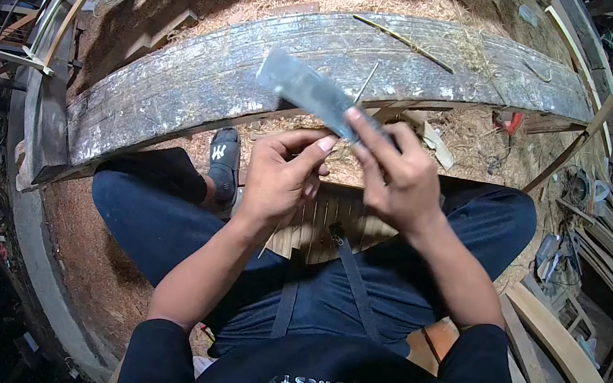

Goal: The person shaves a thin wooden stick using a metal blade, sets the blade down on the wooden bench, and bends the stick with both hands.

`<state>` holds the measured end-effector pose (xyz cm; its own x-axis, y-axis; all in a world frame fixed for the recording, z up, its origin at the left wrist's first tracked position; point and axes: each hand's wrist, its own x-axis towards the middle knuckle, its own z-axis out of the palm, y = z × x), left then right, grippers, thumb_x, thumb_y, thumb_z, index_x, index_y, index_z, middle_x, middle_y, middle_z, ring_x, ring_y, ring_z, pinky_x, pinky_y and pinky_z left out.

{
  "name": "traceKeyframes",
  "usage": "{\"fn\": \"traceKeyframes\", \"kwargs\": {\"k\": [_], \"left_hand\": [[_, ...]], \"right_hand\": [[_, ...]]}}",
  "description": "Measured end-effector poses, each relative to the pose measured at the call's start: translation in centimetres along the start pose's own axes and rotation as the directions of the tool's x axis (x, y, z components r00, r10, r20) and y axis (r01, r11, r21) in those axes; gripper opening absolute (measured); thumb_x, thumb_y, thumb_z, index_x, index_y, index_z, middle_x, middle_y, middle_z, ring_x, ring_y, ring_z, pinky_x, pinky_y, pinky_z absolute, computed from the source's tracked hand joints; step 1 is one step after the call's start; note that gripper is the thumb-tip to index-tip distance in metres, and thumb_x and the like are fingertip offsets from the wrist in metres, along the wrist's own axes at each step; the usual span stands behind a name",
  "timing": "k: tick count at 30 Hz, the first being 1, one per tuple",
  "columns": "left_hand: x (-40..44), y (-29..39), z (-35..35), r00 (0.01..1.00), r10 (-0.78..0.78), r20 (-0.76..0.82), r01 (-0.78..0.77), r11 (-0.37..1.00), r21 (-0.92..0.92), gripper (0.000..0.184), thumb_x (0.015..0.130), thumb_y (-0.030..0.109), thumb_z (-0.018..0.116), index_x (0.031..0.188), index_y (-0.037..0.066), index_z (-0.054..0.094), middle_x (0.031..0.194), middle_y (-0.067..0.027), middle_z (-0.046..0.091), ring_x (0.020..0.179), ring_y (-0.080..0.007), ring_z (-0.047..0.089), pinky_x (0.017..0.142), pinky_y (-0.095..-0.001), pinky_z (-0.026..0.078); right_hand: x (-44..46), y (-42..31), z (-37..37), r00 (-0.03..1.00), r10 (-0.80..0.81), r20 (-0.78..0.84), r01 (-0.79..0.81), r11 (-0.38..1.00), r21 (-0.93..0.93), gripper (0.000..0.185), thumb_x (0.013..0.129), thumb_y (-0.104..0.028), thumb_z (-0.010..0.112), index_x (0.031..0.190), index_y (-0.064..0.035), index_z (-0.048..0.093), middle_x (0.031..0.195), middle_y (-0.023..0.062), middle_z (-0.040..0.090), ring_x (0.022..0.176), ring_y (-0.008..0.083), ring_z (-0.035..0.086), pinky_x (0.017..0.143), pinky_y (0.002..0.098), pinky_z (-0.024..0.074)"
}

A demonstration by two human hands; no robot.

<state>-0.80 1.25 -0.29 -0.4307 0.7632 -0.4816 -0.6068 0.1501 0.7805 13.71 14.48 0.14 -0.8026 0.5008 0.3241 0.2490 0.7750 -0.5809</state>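
My right hand (401, 175) is wrapped round the handle of a broad-bladed knife (304, 92); its grey blade points up and left and is slightly blurred. Close to its left, my left hand (284, 167) pinches a thin strip (269, 239), whose lower end shows below the hand. The blade's base is near my left fingertips; whether they touch is hard to tell. Behind the blade, a worn wooden bench (174, 81) runs across the view. A thin rod (366, 81) and a longer yellowish stick (403, 43) lie on it.
My crossed legs (164, 211) are below the bench, with a sandal (224, 161) on one foot. A red-handled tool (514, 124) lies beyond the bench's near edge at right. Curved wooden pieces (561, 345) are stacked at lower right. Shavings (83, 240) cover the ground.
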Motion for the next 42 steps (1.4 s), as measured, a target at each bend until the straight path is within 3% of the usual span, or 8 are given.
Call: {"fn": "traceKeyframes", "kwargs": {"k": [7, 10, 17, 21, 23, 29, 32, 42], "left_hand": [[-0.4, 0.3, 0.3, 1.0, -0.015, -0.015, 0.015, 0.998, 0.053, 0.023, 0.098, 0.018, 0.071, 0.11, -0.001, 0.073, 0.072, -0.0017, 0.065, 0.049, -0.0029, 0.05, 0.043, -0.0198, 0.036], [-0.7, 0.2, 0.4, 1.0, -0.003, -0.002, 0.003, 0.998, 0.059, 0.023, 0.098, 0.017, 0.071, 0.112, -0.001, 0.073, 0.071, -0.0003, 0.063, 0.049, -0.0029, 0.049, 0.042, -0.0203, 0.035], [-0.6, 0.8, 0.7, 0.999, 0.034, 0.011, -0.035, 0.994, 0.104, 0.021, 0.098, 0.016, 0.071, 0.11, -0.001, 0.074, 0.069, 0.0006, 0.062, 0.049, -0.0028, 0.048, 0.042, -0.0208, 0.033], [-0.2, -0.2, 0.2, 1.0, 0.011, -0.018, -0.01, 0.998, 0.066, 0.023, 0.097, 0.016, 0.072, 0.112, -0.001, 0.074, 0.069, 0.0014, 0.062, 0.049, -0.0022, 0.047, 0.043, -0.0203, 0.032], [-0.6, 0.7, 0.7, 0.999, 0.028, -0.016, -0.026, 0.992, 0.125, 0.023, 0.097, 0.016, 0.073, 0.112, -0.001, 0.074, 0.069, 0.0018, 0.062, 0.05, -0.0015, 0.046, 0.044, -0.0197, 0.032], [-0.4, -0.3, 0.6, 0.997, 0.075, -0.034, -0.07, 0.988, 0.135, 0.021, 0.097, 0.014, 0.072, 0.109, -0.003, 0.074, 0.07, 0.002, 0.063, 0.052, -0.0015, 0.048, 0.045, -0.0198, 0.033], [-0.5, 0.2, 0.5, 0.998, 0.048, -0.046, -0.041, 0.989, 0.143, 0.018, 0.096, 0.013, 0.072, 0.105, -0.002, 0.074, 0.07, 0.0018, 0.063, 0.052, -0.0017, 0.048, 0.045, -0.0201, 0.034], [-0.5, 0.2, 0.3, 0.999, -0.019, -0.034, 0.021, 0.998, 0.062, 0.014, 0.094, 0.013, 0.074, 0.095, -0.001, 0.074, 0.068, -0.0002, 0.063, 0.046, -0.0035, 0.049, 0.04, -0.0213, 0.034]], "right_hand": [[-0.3, -0.2, -0.3, 0.999, 0.017, 0.031, -0.015, 0.998, -0.066, 0.051, 0.088, -0.009, 0.073, 0.137, -0.0189, 0.066, 0.088, 0.0141, 0.064, 0.068, 0.0279, 0.064, 0.058, 0.0378, 0.0538], [-0.2, 0.5, -0.5, 1.0, -0.007, -0.015, 0.005, 0.995, -0.102, 0.049, 0.09, -0.021, 0.073, 0.139, -0.0244, 0.064, 0.082, 0.0123, 0.059, 0.06, 0.0267, 0.064, 0.051, 0.0391, 0.0538], [0.1, 0.6, -0.6, 0.996, 0.078, -0.043, -0.081, 0.993, -0.091, 0.053, 0.087, -0.009, 0.073, 0.138, -0.0219, 0.065, 0.085, 0.0118, 0.062, 0.065, 0.0276, 0.063, 0.057, 0.0387, 0.0525], [-0.8, -1.0, 0.0, 0.996, -0.084, -0.004, 0.084, 0.996, 0.034, 0.053, 0.087, -0.01, 0.074, 0.138, -0.0204, 0.065, 0.085, 0.0119, 0.062, 0.065, 0.0274, 0.063, 0.059, 0.0384, 0.0529], [-0.3, -0.3, -0.6, 0.998, 0.061, 0.02, -0.059, 0.993, -0.099, 0.052, 0.087, -0.011, 0.074, 0.138, -0.0202, 0.065, 0.083, 0.0118, 0.062, 0.065, 0.0275, 0.063, 0.058, 0.0382, 0.0526], [-1.4, -0.7, 0.3, 0.994, -0.108, 0.035, 0.107, 0.994, 0.018, 0.05, 0.091, -0.021, 0.072, 0.141, -0.0239, 0.062, 0.087, 0.0132, 0.061, 0.061, 0.0282, 0.066, 0.053, 0.0383, 0.0556], [-0.5, -0.9, -0.7, 0.998, 0.025, 0.06, -0.024, 1.0, -0.017, 0.049, 0.091, -0.02, 0.071, 0.139, -0.0233, 0.064, 0.084, 0.0132, 0.059, 0.063, 0.0298, 0.066, 0.055, 0.0397, 0.056], [-0.9, 0.0, 0.1, 0.999, -0.044, 0.023, 0.044, 0.999, 0.013, 0.051, 0.09, -0.021, 0.073, 0.14, -0.0256, 0.063, 0.083, 0.012, 0.059, 0.059, 0.0275, 0.064, 0.053, 0.0392, 0.0556]]}}
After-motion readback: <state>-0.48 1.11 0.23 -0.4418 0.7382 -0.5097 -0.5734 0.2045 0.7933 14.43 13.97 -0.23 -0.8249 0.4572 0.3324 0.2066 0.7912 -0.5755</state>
